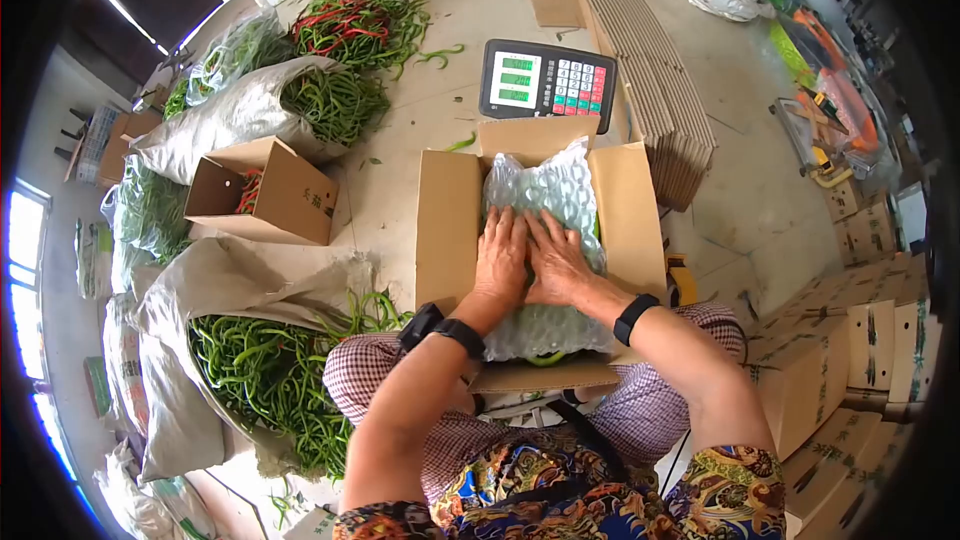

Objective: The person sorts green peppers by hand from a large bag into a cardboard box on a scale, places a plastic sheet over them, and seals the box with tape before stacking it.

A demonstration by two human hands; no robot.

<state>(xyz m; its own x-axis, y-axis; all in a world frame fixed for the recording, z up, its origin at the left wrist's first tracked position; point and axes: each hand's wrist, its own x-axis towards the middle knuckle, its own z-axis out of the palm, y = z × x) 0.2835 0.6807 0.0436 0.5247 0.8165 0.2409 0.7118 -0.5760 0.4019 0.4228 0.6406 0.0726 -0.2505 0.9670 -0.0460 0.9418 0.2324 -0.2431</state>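
Note:
My left hand [501, 258] lies flat on a sheet of bubble wrap [545, 185], its fingers stretched out and pointing away from me. Beside it, with the thumbs close together, my right hand [559, 262] presses on the same sheet, also with fingers extended. The wrap covers the inside of an open cardboard box [447, 230], whose flaps are folded outward. A bit of green chili pepper [546, 359] shows at the near edge of the wrap; the rest of the contents is mostly hidden. Behind the box stands a digital scale display [549, 81] with a keypad.
Sacks of green chili peppers [265, 370] lie open at left, near a small box [295, 195] holding red peppers. A loose pepper pile [360, 20] is farther back. Flattened cardboard [650, 80] is stacked behind right; packed cartons [800, 380] stand at right.

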